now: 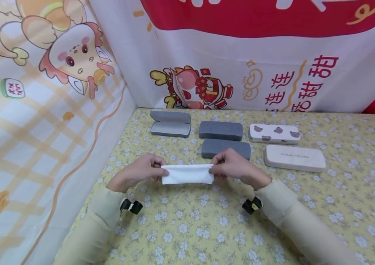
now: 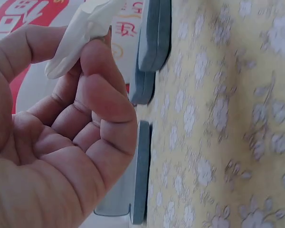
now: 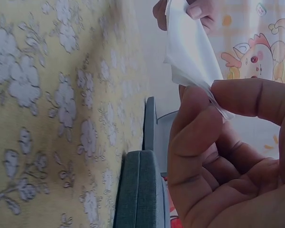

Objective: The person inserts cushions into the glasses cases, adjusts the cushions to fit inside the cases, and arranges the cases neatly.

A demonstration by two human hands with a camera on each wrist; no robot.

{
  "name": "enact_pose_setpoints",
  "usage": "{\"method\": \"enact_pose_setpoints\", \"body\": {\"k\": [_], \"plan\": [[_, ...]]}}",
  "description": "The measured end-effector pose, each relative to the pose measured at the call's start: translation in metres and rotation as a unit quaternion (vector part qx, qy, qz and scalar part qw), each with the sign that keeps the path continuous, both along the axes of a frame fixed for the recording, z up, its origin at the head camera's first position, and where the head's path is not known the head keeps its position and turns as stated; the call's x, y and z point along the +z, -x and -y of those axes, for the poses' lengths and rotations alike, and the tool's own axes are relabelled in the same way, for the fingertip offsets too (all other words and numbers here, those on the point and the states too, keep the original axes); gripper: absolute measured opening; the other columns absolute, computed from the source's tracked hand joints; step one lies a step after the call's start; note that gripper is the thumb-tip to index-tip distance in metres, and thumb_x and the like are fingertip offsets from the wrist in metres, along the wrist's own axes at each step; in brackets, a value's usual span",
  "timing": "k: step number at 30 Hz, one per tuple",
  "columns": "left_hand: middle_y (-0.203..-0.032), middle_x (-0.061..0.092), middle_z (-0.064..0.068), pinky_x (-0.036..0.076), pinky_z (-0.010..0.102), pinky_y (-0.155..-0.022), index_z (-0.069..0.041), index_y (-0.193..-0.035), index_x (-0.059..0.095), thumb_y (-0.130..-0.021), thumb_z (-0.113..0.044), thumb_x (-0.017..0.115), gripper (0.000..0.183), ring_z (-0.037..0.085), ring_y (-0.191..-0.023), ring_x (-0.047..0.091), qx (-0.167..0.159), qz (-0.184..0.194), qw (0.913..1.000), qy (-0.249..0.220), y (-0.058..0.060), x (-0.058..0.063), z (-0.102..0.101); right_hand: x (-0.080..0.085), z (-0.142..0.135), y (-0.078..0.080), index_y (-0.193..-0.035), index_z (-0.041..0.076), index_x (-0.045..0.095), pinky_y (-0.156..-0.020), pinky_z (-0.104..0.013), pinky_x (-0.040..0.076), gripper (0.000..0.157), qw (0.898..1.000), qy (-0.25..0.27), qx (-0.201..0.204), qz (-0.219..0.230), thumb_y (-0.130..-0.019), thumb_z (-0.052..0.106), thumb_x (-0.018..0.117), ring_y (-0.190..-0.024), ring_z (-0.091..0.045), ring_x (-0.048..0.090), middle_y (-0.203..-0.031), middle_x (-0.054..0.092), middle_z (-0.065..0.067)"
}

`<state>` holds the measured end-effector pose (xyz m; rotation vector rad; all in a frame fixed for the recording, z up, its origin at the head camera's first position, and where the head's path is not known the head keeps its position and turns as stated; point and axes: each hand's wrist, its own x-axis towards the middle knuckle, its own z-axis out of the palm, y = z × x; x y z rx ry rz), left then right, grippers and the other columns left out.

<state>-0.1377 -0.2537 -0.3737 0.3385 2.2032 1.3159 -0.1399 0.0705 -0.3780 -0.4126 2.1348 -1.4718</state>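
Observation:
A folded white cloth (image 1: 187, 175) stretches as a narrow strip between both hands, raised over the table. My left hand (image 1: 143, 170) pinches its left end between thumb and fingers. At the other end, my right hand (image 1: 235, 166) does the same. In the left wrist view the cloth (image 2: 85, 33) sits between thumb and index fingertip, the other fingers curled below. The right wrist view shows layered edges of the cloth (image 3: 192, 52) coming together at the pinch. Just beyond the right hand lies a closed grey glasses case (image 1: 218, 146), partly hidden by that hand.
Behind are an open grey glasses case (image 1: 170, 129), another closed grey case (image 1: 221, 130), a white bear-patterned case (image 1: 275, 134) and a cream case (image 1: 294, 158). A flowered tablecloth (image 1: 187, 228) covers the table. Printed curtains (image 1: 121, 44) hang at the left and back edges.

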Motion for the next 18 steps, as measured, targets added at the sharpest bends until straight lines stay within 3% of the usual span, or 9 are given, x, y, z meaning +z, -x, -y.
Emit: {"method": "enact_pose_setpoints", "body": {"k": [6,12,18], "plan": [[-0.092,0.072,0.014,0.055,0.051,-0.07,0.003,-0.096,0.071,-0.094,-0.01,0.07,0.013,0.035,-0.076,0.064,0.034,-0.002,0.9994,-0.003,0.015,0.001,0.008,0.004,0.01,0.018,-0.089,0.001,0.076,-0.062,-0.047,0.051,0.01,1.0,-0.004,-0.011,0.008,-0.09,0.008,0.068,-0.07,-0.037,0.063,-0.08,0.07,-0.019],[-0.1,0.069,0.016,0.055,0.039,-0.066,0.006,-0.096,0.07,-0.092,-0.004,0.07,0.011,0.023,-0.074,0.062,0.076,0.007,0.9967,-0.03,0.026,0.0,0.017,0.007,0.023,0.033,-0.087,0.0,0.076,-0.067,-0.046,0.053,0.012,1.0,-0.007,-0.018,0.016,-0.091,0.008,0.067,-0.074,-0.035,0.064,-0.084,0.071,-0.017],[-0.097,0.065,0.016,0.052,0.038,-0.068,0.005,-0.092,0.067,-0.094,-0.006,0.069,0.012,0.022,-0.074,0.057,0.103,0.001,0.9942,-0.031,0.045,0.0,0.024,0.011,0.033,0.046,-0.085,0.001,0.076,-0.069,-0.051,0.052,0.015,1.0,-0.011,-0.023,0.005,-0.092,0.008,0.065,-0.075,-0.038,0.063,-0.086,0.071,-0.019]]}}
